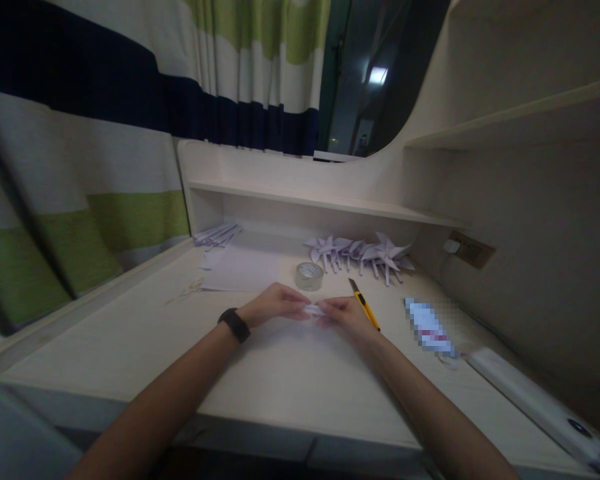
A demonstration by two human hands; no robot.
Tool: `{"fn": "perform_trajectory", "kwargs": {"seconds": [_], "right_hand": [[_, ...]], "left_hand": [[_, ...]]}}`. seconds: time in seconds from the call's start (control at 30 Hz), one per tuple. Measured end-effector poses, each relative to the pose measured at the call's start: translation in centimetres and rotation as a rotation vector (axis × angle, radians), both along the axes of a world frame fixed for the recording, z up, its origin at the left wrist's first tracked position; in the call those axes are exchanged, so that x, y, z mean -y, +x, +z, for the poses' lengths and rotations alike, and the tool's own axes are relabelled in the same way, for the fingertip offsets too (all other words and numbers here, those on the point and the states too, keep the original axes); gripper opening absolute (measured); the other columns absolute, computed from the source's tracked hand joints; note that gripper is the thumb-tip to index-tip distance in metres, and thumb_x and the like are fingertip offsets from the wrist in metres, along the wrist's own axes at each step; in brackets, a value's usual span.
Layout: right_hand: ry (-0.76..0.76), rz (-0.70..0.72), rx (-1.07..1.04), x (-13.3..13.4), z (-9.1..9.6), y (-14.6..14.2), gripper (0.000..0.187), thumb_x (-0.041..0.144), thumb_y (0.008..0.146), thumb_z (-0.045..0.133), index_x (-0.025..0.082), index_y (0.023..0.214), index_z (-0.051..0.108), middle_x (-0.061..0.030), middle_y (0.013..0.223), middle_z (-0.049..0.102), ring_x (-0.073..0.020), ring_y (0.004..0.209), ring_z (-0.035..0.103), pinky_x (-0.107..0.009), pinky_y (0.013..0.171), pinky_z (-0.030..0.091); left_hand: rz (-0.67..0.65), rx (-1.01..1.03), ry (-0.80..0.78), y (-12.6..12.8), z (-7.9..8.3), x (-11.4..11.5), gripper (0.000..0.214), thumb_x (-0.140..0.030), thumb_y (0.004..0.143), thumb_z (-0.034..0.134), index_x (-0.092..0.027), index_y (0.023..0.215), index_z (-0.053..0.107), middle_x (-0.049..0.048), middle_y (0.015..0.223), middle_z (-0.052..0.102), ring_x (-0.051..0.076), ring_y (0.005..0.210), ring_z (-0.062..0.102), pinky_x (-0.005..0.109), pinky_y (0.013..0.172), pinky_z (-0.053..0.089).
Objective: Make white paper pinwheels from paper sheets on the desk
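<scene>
Over the middle of the desk, my left hand [280, 303] and my right hand [347, 315] meet with fingers closed on a small piece of white paper [314, 309]. It looks folded or rolled, and my fingertips hide much of it. A dark band is on my left wrist. Just beyond my hands lies a roll of clear tape [309, 276]. A yellow box cutter [366, 309] with its blade out rests right beside my right hand. Several white paper pinwheels [360, 253] lie in a row farther back.
White paper sheets [245, 263] and a bundle of paper sticks [217, 235] lie back left, with thin yellowish pieces [185, 291] nearby. On the right are a blurred-out phone [430, 328] and a long white bar [530, 397]. A raised shelf [305, 199] spans the desk's back.
</scene>
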State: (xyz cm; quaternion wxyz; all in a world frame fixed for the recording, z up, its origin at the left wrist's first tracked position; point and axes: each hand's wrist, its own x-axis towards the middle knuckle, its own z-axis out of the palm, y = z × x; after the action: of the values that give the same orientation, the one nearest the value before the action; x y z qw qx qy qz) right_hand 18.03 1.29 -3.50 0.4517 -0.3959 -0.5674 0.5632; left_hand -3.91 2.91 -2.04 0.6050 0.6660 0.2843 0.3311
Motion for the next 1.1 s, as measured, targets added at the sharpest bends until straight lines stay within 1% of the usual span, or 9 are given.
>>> {"fn": "perform_trajectory", "kwargs": {"seconds": [0.13, 0.27, 0.37, 0.47, 0.57, 0.7, 0.8, 0.97, 1.1], "right_hand": [[-0.022, 0.004, 0.021, 0.0, 0.1, 0.1, 0.043, 0.044, 0.056, 0.082, 0.011, 0.081, 0.074, -0.0086, 0.065, 0.071, -0.0152, 0.054, 0.065, -0.027, 0.055, 0.052], [-0.005, -0.011, 0.015, -0.1, 0.0, 0.1, 0.041, 0.042, 0.054, 0.083, 0.012, 0.081, 0.075, -0.007, 0.065, 0.07, -0.0145, 0.055, 0.063, -0.029, 0.059, 0.052], [-0.003, -0.013, 0.03, -0.2, -0.2, 0.2, 0.04, 0.04, 0.053, 0.083, 0.012, 0.081, 0.075, -0.0073, 0.068, 0.071, -0.015, 0.057, 0.064, -0.03, 0.062, 0.053], [0.012, -0.005, 0.036, -0.3, -0.3, 0.2, 0.041, 0.04, 0.054, 0.083, 0.012, 0.083, 0.075, -0.0076, 0.07, 0.071, -0.0149, 0.059, 0.064, -0.029, 0.062, 0.052], [0.02, 0.011, 0.05, -0.2, -0.3, 0.3, 0.042, 0.043, 0.056, 0.081, 0.012, 0.083, 0.074, -0.0077, 0.069, 0.071, -0.014, 0.056, 0.063, -0.028, 0.059, 0.051], [0.009, 0.039, 0.076, -0.1, 0.0, 0.4, 0.041, 0.045, 0.059, 0.08, 0.011, 0.079, 0.074, -0.0089, 0.069, 0.071, -0.0126, 0.053, 0.062, -0.025, 0.055, 0.049], [0.007, 0.041, 0.064, -0.2, 0.0, 0.4, 0.039, 0.044, 0.058, 0.08, 0.011, 0.076, 0.074, -0.0072, 0.065, 0.07, -0.0112, 0.051, 0.06, -0.024, 0.054, 0.048], [0.017, 0.079, 0.047, -0.4, -0.2, 0.8, 0.041, 0.044, 0.058, 0.08, 0.01, 0.081, 0.073, -0.007, 0.066, 0.07, -0.0112, 0.052, 0.06, -0.024, 0.053, 0.047], [0.036, 0.128, 0.089, -0.9, -0.5, 1.3, 0.042, 0.046, 0.061, 0.078, 0.01, 0.081, 0.073, -0.0074, 0.067, 0.07, -0.0112, 0.05, 0.059, -0.024, 0.051, 0.047]], "left_hand": [[0.007, -0.011, -0.009, 0.1, 0.1, 0.1, 0.044, -0.036, 0.068, 0.077, -0.008, 0.102, 0.069, 0.0157, 0.092, 0.072, 0.024, 0.083, 0.069, 0.041, 0.085, 0.052], [-0.032, -0.026, -0.011, 0.1, 0.5, 0.3, 0.042, -0.037, 0.071, 0.075, -0.01, 0.102, 0.069, 0.015, 0.096, 0.071, 0.022, 0.085, 0.069, 0.04, 0.086, 0.051], [-0.03, -0.035, -0.018, 0.0, 0.6, 0.4, 0.043, -0.038, 0.071, 0.075, -0.011, 0.103, 0.069, 0.0147, 0.095, 0.072, 0.023, 0.084, 0.069, 0.04, 0.085, 0.052], [-0.047, -0.051, -0.014, -0.1, 0.5, 0.3, 0.044, -0.039, 0.07, 0.075, -0.011, 0.104, 0.069, 0.0157, 0.095, 0.072, 0.023, 0.084, 0.069, 0.039, 0.085, 0.052], [-0.056, -0.062, -0.001, -0.2, 0.4, 0.2, 0.044, -0.039, 0.071, 0.074, -0.01, 0.104, 0.069, 0.0168, 0.097, 0.071, 0.024, 0.086, 0.069, 0.039, 0.085, 0.052], [-0.051, -0.074, 0.017, -0.1, 0.2, 0.1, 0.044, -0.038, 0.071, 0.074, -0.011, 0.105, 0.069, 0.0162, 0.096, 0.072, 0.025, 0.088, 0.069, 0.039, 0.084, 0.052], [-0.041, -0.072, 0.031, 0.0, 0.1, 0.2, 0.043, -0.037, 0.071, 0.075, -0.012, 0.105, 0.069, 0.0155, 0.096, 0.072, 0.024, 0.086, 0.069, 0.038, 0.083, 0.053], [-0.032, -0.096, 0.001, 0.4, 0.1, 0.4, 0.042, -0.042, 0.075, 0.07, -0.009, 0.102, 0.069, 0.0162, 0.093, 0.072, 0.023, 0.082, 0.069, 0.038, 0.081, 0.054], [-0.03, -0.105, 0.01, 0.5, 0.1, 0.5, 0.044, -0.04, 0.071, 0.074, -0.009, 0.102, 0.07, 0.0165, 0.096, 0.071, 0.022, 0.082, 0.069, 0.037, 0.082, 0.053]]}}
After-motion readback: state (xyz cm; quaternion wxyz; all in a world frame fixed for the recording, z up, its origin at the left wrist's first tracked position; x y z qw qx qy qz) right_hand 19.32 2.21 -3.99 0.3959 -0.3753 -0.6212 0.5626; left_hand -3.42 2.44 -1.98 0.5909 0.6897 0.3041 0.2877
